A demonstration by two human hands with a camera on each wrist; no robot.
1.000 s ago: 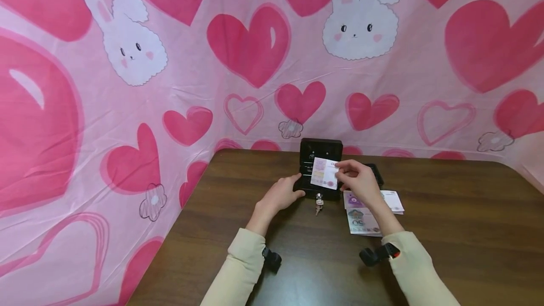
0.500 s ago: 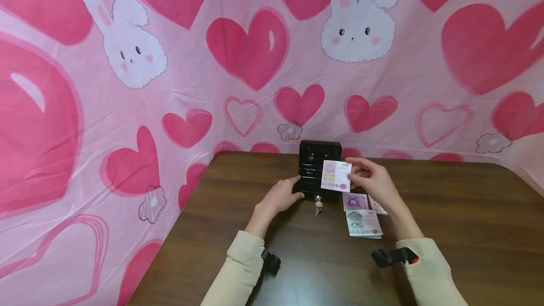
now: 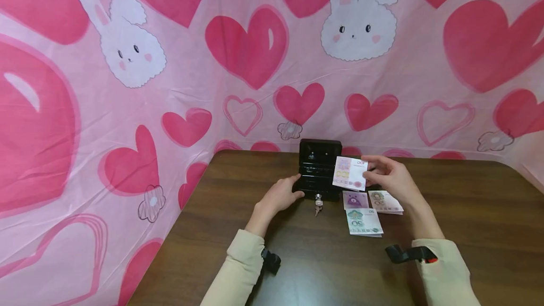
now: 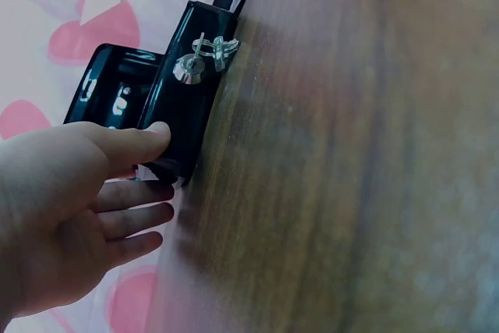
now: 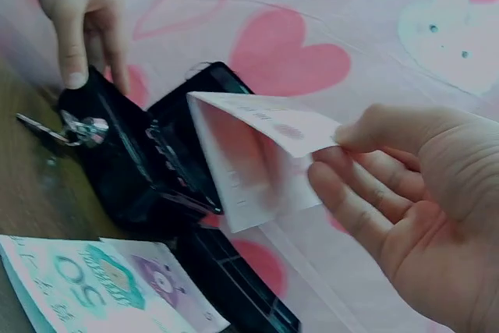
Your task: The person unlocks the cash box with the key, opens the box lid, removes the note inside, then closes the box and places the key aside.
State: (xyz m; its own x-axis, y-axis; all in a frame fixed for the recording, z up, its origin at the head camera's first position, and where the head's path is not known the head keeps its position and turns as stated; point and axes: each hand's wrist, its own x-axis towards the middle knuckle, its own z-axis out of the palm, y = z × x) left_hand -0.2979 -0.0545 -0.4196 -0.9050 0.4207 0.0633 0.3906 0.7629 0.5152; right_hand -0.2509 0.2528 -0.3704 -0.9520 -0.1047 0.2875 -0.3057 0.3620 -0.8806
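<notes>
Right hand [image 3: 388,176] pinches a pink banknote [image 3: 350,173] just right of the open black cash box [image 3: 316,166] near the table's [image 3: 467,211] far edge, left hand [image 3: 278,197] steadying the box with relaxed fingers, three notes [image 3: 367,209] already laid out, remainder unclear.

My right hand [image 3: 393,178] has carried the pink note [image 3: 350,173] rightward, off the front of the box [image 3: 319,168] and clear of it. A third note [image 3: 384,201] on the table now shows beside my wrist.
</notes>
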